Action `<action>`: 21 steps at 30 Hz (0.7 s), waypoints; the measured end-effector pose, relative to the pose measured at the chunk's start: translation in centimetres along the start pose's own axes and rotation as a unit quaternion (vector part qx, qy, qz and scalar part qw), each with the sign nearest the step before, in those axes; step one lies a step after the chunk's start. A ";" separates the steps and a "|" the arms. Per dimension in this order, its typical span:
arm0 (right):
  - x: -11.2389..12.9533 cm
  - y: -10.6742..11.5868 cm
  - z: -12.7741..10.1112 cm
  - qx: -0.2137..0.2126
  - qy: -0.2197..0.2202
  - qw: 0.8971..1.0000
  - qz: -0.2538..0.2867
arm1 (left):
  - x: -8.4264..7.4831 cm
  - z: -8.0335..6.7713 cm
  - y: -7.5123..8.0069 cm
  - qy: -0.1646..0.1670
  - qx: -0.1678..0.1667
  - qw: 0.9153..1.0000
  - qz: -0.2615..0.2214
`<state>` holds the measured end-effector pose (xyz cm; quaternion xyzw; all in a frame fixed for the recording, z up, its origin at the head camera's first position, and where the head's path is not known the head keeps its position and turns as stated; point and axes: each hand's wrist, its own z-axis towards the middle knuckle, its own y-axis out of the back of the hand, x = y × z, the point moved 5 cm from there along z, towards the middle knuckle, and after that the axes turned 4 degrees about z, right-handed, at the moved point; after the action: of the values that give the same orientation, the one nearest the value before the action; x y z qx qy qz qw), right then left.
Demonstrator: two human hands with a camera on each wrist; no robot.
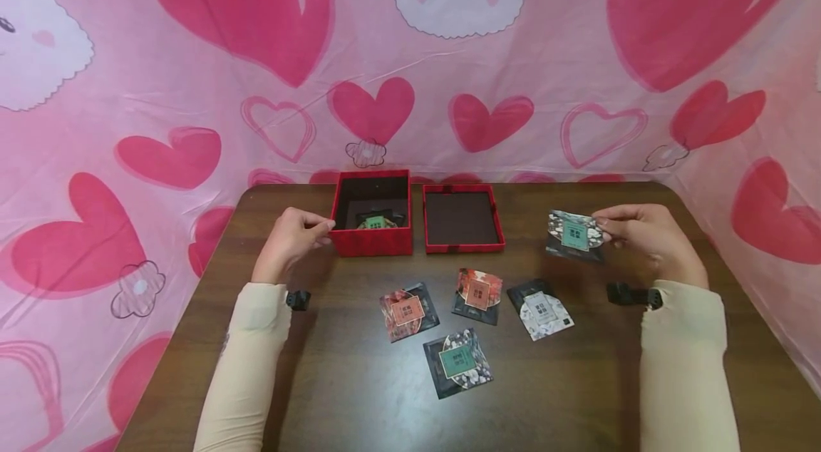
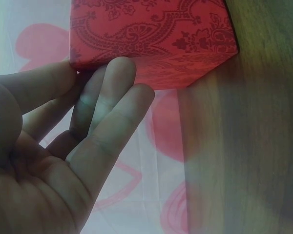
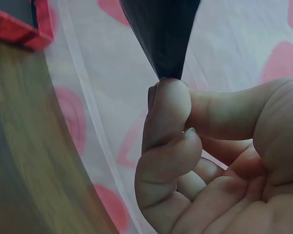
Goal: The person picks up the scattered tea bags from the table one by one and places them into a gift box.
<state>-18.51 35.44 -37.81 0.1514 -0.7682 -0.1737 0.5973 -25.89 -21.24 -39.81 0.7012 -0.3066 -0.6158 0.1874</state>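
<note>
The right hand (image 1: 641,234) pinches a packet (image 1: 575,235) above the surface (image 1: 577,395), while the left hand (image 1: 291,238), fingers relaxed, touches the red box (image 1: 370,242).

Even, soft light filling the head view, arms casting faint shadows on the table (image 1: 346,395), backdrop bending at the edges, both wrist views looking dim, bluish, blurring close up
</note>
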 end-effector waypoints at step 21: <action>7.0 -8.0 4.8 0.047 0.045 0.992 0.106 | 0.1 0.1 0.1 -0.017 -0.001 1.000 0.013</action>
<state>-24.62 25.62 -36.45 0.1048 -0.7597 -0.0663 0.6383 -25.98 -21.35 -39.82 0.6861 -0.3183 -0.6258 0.1906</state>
